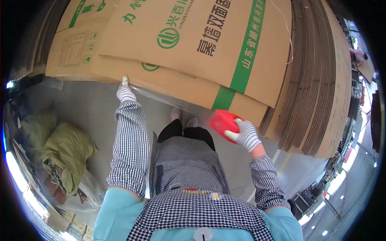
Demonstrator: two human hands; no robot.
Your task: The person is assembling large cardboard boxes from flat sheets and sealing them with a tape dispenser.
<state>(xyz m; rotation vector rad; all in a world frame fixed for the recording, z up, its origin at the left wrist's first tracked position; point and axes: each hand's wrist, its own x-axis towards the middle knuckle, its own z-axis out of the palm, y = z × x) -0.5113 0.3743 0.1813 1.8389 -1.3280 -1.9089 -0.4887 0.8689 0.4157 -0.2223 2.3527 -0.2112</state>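
My left hand, in a white glove, is at the near edge of a flat brown cardboard box. It grips that edge with a fingertip on top, and its other fingers are mostly hidden. A see-through, shiny strip runs along the edge from this hand toward the right. In my right hand, also gloved with grey stripes, is a red hand-held object with a rounded outline. Motion blurs its far end, so I cannot make out its kind. It is close to the green band on the cardboard.
Thick stacks of flattened cardboard rise at the right, with a loose white string on top. Olive woven sacks and a clear plastic bag lie on the grey floor at left. Another person is far right.
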